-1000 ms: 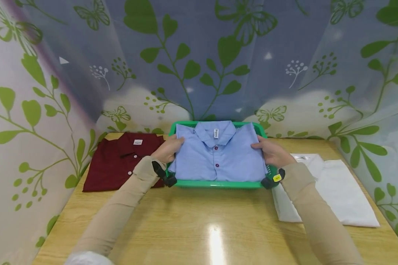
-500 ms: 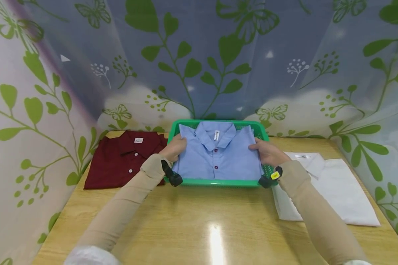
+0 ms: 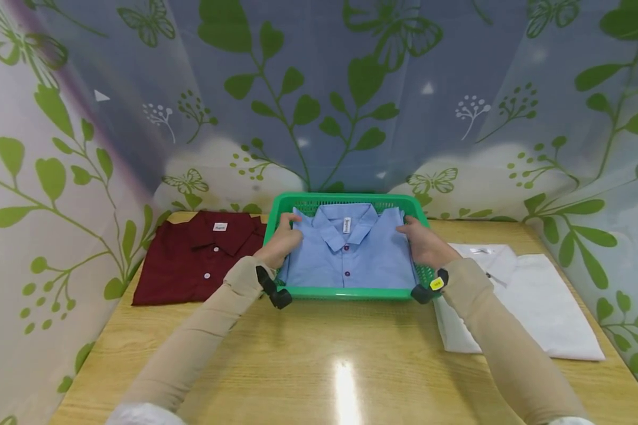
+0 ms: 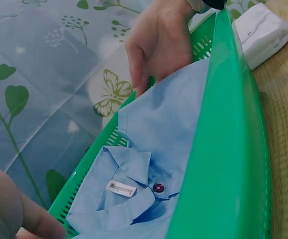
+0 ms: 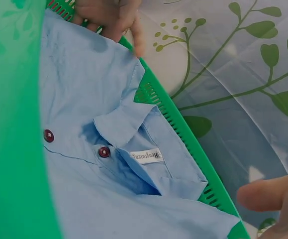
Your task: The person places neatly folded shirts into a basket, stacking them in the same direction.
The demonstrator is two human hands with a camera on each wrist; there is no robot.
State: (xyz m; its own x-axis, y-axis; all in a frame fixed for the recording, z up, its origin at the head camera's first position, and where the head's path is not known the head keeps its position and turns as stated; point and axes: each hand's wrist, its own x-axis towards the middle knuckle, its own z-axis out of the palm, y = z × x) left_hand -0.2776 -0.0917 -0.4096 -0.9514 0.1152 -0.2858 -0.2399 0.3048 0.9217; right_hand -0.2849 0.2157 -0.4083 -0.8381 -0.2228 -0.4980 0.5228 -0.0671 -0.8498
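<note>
A folded light blue shirt point(image 3: 345, 260) with dark red buttons and a collar label lies in a green plastic basket point(image 3: 345, 293). My left hand point(image 3: 283, 241) is at the shirt's left shoulder, over the basket's left side, its thumb extended. On the right side my right hand point(image 3: 426, 242) is in the same position by the other shoulder. In the right wrist view the thumb of my right hand point(image 5: 278, 199) stands apart from the blue cloth. Neither hand shows a pinch on the shirt, though some fingertips are hidden.
A folded maroon shirt point(image 3: 191, 265) lies left of the basket on the wooden table point(image 3: 298, 354). To the right is a folded white shirt point(image 3: 542, 307), partly under my right forearm. A patterned curtain point(image 3: 319, 88) hangs close behind the basket.
The blue shirt has gone down deeper into the basket and slightly toward me, showing more of the far rim. My hands have shifted slightly inward and loosened from its edges.
</note>
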